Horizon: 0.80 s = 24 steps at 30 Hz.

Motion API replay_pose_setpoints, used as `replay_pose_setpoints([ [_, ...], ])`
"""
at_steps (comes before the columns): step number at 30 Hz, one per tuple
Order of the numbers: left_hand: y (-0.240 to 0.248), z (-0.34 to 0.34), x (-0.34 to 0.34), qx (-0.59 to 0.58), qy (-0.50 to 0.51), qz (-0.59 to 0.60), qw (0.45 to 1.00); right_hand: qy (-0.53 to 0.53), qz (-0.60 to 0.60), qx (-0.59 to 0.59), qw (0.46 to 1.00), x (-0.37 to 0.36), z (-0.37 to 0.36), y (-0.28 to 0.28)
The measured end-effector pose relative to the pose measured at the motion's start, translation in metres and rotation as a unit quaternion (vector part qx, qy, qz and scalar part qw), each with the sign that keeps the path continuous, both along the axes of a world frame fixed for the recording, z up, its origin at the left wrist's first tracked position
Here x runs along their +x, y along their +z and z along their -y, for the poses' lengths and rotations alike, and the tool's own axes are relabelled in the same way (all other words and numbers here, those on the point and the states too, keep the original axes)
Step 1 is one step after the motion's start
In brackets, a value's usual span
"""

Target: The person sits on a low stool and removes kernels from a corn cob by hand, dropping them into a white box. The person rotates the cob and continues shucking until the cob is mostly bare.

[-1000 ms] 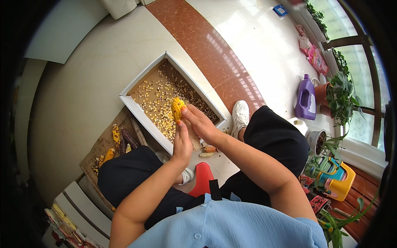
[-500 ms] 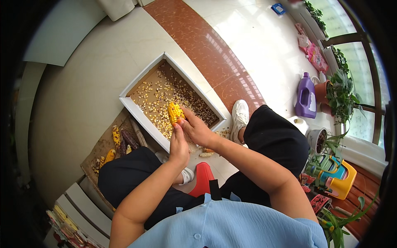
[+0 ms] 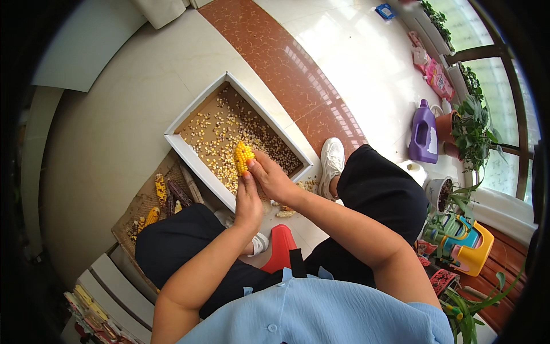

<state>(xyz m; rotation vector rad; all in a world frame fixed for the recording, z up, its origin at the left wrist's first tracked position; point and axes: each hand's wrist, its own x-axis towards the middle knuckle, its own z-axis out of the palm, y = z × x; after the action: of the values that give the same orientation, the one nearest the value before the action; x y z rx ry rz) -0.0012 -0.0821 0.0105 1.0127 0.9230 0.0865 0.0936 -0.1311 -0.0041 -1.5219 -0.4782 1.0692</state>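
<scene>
A yellow ear of corn (image 3: 243, 156) is held upright over the near side of a white cardboard box (image 3: 197, 163). My left hand (image 3: 248, 202) closes round its lower end. Against its right side, my right hand (image 3: 271, 179) grips it, with the thumb pressed on the kernels near the base. Loose corn kernels (image 3: 215, 135), yellow and dark, lie scattered over the brown bottom of the box. The fingers behind the ear are partly hidden.
Left of the box, more corn ears (image 3: 161, 189), yellow and dark purple, lie on a woven mat (image 3: 137, 213). Bare cobs (image 3: 285, 212) rest on the floor by the box's near corner. My red stool (image 3: 279, 246) shows between my legs. A purple jug (image 3: 424, 133) and potted plants (image 3: 473, 129) line the right.
Both hands stay on the ear of corn over the box. The right thumb and fingers have shifted slightly on it; the ear has turned a little.
</scene>
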Motion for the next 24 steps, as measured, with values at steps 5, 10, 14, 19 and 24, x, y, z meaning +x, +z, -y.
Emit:
replay_pose_setpoints([
  [5, -0.003, 0.003, 0.002, -0.025, 0.029, 0.0, 0.999, -0.043, 0.099, -0.04, 0.993, -0.008, 0.002, 0.003],
  [10, -0.002, 0.002, -0.001, -0.009, 0.038, 0.012, 0.999, -0.042, 0.065, -0.004, 0.997, -0.003, 0.003, -0.003],
  [14, 0.007, 0.001, 0.003, -0.064, 0.052, 0.041, 0.996, -0.093, -0.137, 0.098, 0.981, -0.002, 0.008, -0.01],
  [19, 0.002, -0.002, 0.001, -0.055, 0.041, 0.024, 0.997, -0.057, -0.088, 0.057, 0.993, -0.004, -0.003, 0.003],
  [24, -0.002, 0.0, 0.001, -0.098, 0.055, 0.049, 0.992, -0.054, 0.069, -0.042, 0.995, -0.007, -0.002, 0.01],
])
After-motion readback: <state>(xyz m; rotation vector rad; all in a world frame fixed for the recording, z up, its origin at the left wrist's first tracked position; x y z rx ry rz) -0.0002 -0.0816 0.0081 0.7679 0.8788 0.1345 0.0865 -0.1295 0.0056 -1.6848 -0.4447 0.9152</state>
